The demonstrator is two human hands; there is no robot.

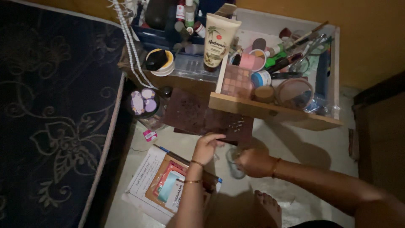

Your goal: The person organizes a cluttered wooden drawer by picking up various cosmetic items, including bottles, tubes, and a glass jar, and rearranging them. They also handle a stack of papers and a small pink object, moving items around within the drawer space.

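My left hand (pixel 206 146) grips the near edge of a dark brown flat board (pixel 198 114) that lies tilted below the wooden drawer (pixel 274 113). A few small pale bits lie on the board near its right corner. My right hand (pixel 254 162) is closed around a small clear glass or jar (pixel 233 160) just under that board edge. Thin bangles circle both wrists. My bare foot (pixel 268 204) rests on the floor below.
The open drawer holds an eyeshadow palette (pixel 236 81), brushes, tubes and small pots. A cream tube (pixel 218 40) stands upright behind it. A dark patterned mattress (pixel 55 109) fills the left. Books and papers (pixel 162 183) lie on the floor. A bead string (pixel 133 50) hangs down.
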